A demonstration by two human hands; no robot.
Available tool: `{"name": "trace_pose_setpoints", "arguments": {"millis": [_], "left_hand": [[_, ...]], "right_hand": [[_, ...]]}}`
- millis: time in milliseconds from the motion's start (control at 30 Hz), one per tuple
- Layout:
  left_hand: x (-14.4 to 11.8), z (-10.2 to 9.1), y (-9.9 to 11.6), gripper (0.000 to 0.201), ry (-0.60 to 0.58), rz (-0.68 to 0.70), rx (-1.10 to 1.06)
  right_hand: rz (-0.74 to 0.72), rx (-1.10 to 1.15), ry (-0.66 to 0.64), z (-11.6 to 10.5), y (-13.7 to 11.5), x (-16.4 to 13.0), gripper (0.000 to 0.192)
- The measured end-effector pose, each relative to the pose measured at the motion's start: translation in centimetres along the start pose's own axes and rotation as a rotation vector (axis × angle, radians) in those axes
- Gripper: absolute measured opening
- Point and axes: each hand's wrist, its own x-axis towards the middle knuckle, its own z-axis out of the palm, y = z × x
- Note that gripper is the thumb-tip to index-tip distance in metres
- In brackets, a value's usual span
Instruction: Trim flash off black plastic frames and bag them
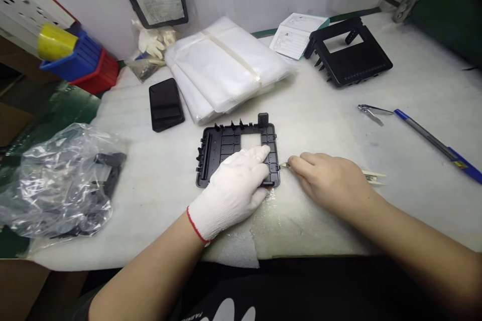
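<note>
A black plastic panel (229, 148) with a rectangular window and clips along its edges lies ribbed side up on the table. My left hand (237, 180), in a white knitted glove with a red cuff, rests over its lower right part and holds it down. Bare, my right hand (331, 175) is closed round a slim tool (372, 176), whose metal tip meets the panel's right edge. A pale, split rear end sticks out behind this hand; the tool's middle is hidden, so I cannot tell its exact kind.
Behind the panel lie a phone-like black slab (165, 104) and stacked plastic bags (229, 65). Another black panel (352, 55) stands near a folded leaflet (297, 35). Nail clippers (372, 112) and a blue pen (433, 140) lie right, a bagged black part (64, 185) left.
</note>
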Motion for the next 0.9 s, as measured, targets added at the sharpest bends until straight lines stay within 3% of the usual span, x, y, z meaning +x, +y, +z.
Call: {"name": "trace_pose_setpoints", "arguments": {"millis": [367, 533, 700, 900], "left_hand": [[0.0, 0.1, 0.0, 0.014, -0.002, 0.001, -0.009], [0.0, -0.1, 0.0, 0.014, -0.01, -0.014, -0.024], [0.0, -0.1, 0.1, 0.014, -0.02, -0.022, -0.044], [-0.1, -0.1, 0.0, 0.016, 0.015, 0.028, -0.092]], "right_hand": [[-0.068, 0.028, -0.099, -0.5, 0.5, 0.3, 0.015], [-0.11, 0.098, 0.024, 0.3, 0.9, -0.1, 0.017], [-0.052, 0.254, 0.177, -0.2, 1.5, -0.8, 0.022], [-0.134, 0.124, 0.268, -1.1, 1.8, -1.0, 0.019]]}}
